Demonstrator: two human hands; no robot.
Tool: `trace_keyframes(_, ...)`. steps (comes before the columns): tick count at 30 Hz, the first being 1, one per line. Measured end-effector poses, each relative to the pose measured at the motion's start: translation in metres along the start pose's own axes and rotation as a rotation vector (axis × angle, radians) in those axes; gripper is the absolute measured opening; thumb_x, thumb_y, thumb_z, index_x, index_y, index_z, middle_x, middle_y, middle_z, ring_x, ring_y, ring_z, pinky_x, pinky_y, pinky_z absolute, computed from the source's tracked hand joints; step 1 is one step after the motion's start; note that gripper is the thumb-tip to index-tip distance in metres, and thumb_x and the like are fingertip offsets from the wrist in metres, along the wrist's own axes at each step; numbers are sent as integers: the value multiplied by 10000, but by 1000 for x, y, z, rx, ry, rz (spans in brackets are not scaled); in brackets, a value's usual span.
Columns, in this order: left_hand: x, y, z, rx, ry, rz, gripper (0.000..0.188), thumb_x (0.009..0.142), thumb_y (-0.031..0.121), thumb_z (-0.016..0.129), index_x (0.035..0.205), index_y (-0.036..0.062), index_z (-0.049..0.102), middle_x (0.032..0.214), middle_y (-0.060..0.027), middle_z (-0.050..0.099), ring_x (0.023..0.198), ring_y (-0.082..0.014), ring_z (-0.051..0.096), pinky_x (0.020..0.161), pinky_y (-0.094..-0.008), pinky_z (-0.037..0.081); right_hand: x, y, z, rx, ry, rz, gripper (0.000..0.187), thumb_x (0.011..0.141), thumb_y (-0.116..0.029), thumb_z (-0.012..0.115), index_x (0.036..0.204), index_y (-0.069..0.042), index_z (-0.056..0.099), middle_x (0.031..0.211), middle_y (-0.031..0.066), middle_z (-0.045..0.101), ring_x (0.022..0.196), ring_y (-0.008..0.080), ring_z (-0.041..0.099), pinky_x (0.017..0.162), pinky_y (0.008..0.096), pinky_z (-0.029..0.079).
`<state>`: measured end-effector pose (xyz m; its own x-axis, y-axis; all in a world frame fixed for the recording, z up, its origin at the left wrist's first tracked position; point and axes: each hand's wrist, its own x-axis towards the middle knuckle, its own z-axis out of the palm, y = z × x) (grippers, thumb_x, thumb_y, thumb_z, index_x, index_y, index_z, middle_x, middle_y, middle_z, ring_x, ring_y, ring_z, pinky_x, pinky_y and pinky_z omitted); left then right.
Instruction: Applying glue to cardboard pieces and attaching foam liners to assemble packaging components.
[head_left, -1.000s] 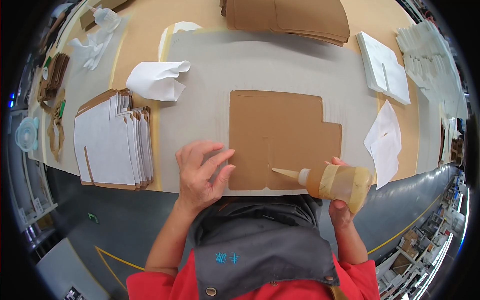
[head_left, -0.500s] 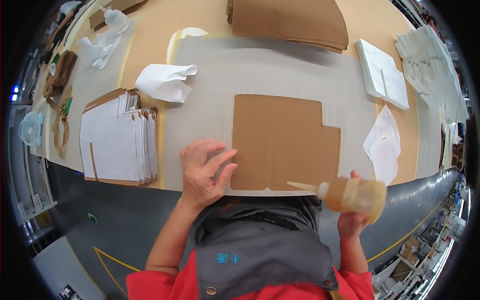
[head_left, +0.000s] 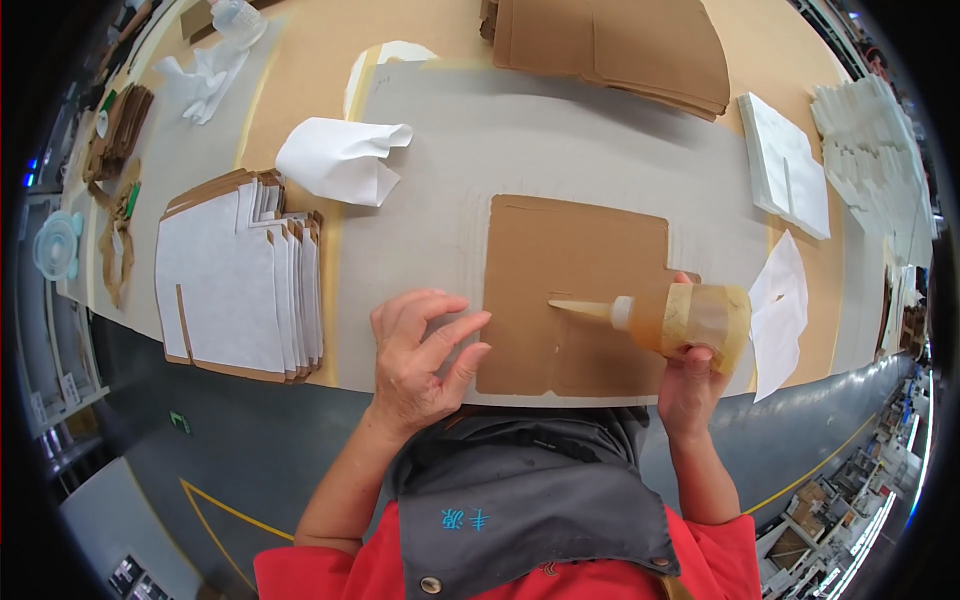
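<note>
A flat brown cardboard piece [head_left: 560, 240] with a notched right corner lies before me on the grey mat. My right hand [head_left: 695, 375] is wrapped round a squeeze bottle [head_left: 708, 308] of amber liquid, taped around its body. The bottle is tilted on its side over the cardboard, its long pale nozzle [head_left: 585, 308] pointing left above the middle of the piece. I cannot tell whether the tip touches. At the cardboard's left edge is my left hand [head_left: 420, 355], fingers apart and curved, with nothing in it.
White-faced cardboard pieces [head_left: 225, 290] are stacked on the left, with a crumpled white sheet [head_left: 340, 160] behind. A brown cardboard stack [head_left: 610, 50] stands at the back. On the right lie white slotted pieces [head_left: 785, 165] and a loose white sheet [head_left: 778, 315]. Another bottle [head_left: 238, 22] is far left.
My right hand has brought the bottle up and left, so its nozzle is now over the cardboard's middle. My left hand stays by the left edge. The whole view has shifted slightly.
</note>
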<state>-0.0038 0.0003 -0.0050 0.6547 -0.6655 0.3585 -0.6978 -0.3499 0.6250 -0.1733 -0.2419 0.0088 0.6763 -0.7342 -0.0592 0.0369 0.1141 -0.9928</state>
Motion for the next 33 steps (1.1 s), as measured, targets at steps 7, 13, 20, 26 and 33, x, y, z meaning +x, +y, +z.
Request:
trace_keyframes(7, 0, -1, 0, -24, -1, -7, 248, 812, 188, 769, 1049, 113, 759, 1109, -55, 641, 1055, -273, 582, 943, -392, 400, -17, -9, -4, -19, 3, 68, 933, 771, -565, 822, 1399, -80, 333, 1408, 270, 526, 1308, 290, 524, 1032, 391, 471)
trace_keyframes(13, -2, -1, 0, -7, -3, -7, 237, 827, 172, 751, 1056, 109, 765, 1125, -64, 642, 1080, -290, 572, 955, -397, 412, -34, -12, -9, -4, -20, 115, 926, 736, -571, 840, 1339, -61, 356, 1368, 278, 558, 1281, 295, 545, 1048, 407, 469)
trace_keyframes(20, -3, -1, 2, 4, 45, 12, 233, 798, 189, 783, 1017, 115, 762, 1079, -40, 647, 1043, -259, 587, 936, -387, 390, -51, -10, -16, -45, -61, 100, 945, 714, -573, 853, 1320, -54, 346, 1364, 277, 561, 1273, 316, 553, 1065, 427, 454)
trace_keyframes(26, -4, -2, 0, -3, 30, -3, 224, 828, 159, 750, 1042, 98, 770, 1118, -66, 650, 1082, -288, 575, 953, -395, 417, -57, -2, -1, -3, -113, 119, 921, 731, -575, 840, 1304, -51, 344, 1353, 267, 569, 1288, 339, 551, 1079, 453, 443)
trace_keyframes(33, -1, -5, 1, -48, 57, -33, 220, 830, 157, 752, 1041, 98, 773, 1117, -62, 648, 1069, -285, 579, 944, -387, 423, -57, 8, 21, -28, -201, 22, 887, 807, -573, 781, 1375, -60, 334, 1380, 263, 553, 1287, 336, 560, 1021, 464, 499)
